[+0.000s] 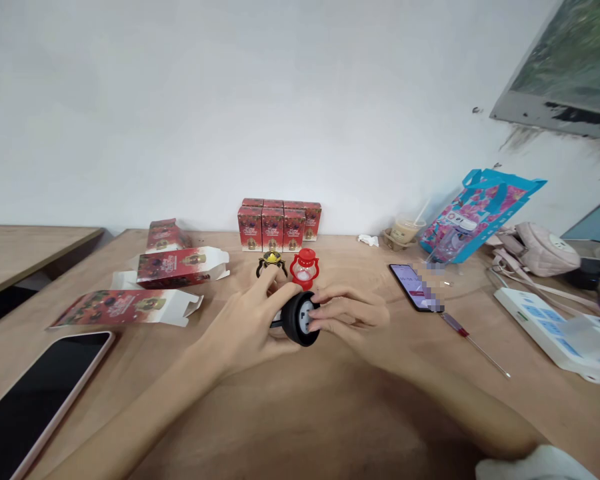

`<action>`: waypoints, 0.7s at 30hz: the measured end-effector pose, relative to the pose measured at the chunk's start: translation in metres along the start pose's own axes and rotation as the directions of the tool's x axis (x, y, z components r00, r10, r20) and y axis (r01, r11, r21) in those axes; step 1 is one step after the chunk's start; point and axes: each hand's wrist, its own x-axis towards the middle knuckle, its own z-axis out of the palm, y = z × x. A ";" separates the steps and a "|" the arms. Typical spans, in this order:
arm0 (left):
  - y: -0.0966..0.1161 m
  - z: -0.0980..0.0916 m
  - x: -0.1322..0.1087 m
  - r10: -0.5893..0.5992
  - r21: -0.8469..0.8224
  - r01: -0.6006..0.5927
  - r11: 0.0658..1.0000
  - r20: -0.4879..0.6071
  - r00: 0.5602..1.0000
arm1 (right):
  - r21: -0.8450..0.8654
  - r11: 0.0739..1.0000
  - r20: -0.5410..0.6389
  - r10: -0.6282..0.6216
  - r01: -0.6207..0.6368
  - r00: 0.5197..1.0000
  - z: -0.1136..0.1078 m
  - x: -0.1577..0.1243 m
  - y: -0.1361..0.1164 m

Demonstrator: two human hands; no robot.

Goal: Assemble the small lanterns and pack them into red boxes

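Head view, looking down over a wooden counter (330, 413): both hands meet near its middle around a small black lantern (300, 319), which lies tipped on its side with its round base facing the camera. The left hand (245, 327) wraps the lantern from the left, its grip closed on the body with the thumb over the top. The right hand (347, 313) comes in from the right, fingertips pressed against the pale centre of the base (whether it pinches or only touches there, I cannot tell).

Just behind the hands stand a red lantern (305, 268) and a gold lantern (272, 261), side by side and upright. Behind those, against the wall, sits a tight block of red boxes (275, 225). To the left lie three opened cartons (180, 267), flat with flaps loose. A dark phone (35, 400) rests at the near left edge. Right of the hands lies a second phone (414, 287) with a lit screen, a red-handled screwdriver (473, 343) just beside it, then a white power strip (555, 330). Farther back are an iced drink cup (405, 230), a blue flowered gift bag (475, 210) leaning over, and a pink purse (535, 248).
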 end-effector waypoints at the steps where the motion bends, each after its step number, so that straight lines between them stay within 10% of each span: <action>1: 0.001 -0.001 0.000 0.000 0.009 0.000 1.000 -0.002 1.000 | -0.034 0.999 -0.002 -0.037 0.037 0.999 0.000 0.001 -0.001; 9: 0.003 -0.001 0.000 0.060 0.034 -0.057 0.998 -0.087 0.994 | -0.354 0.861 0.062 -0.368 0.365 0.928 -0.003 -0.003 -0.008; 21: 0.003 0.007 -0.004 0.164 0.118 -0.142 0.983 -0.199 0.966 | -0.488 0.654 0.223 -0.547 0.578 0.807 -0.009 0.000 -0.008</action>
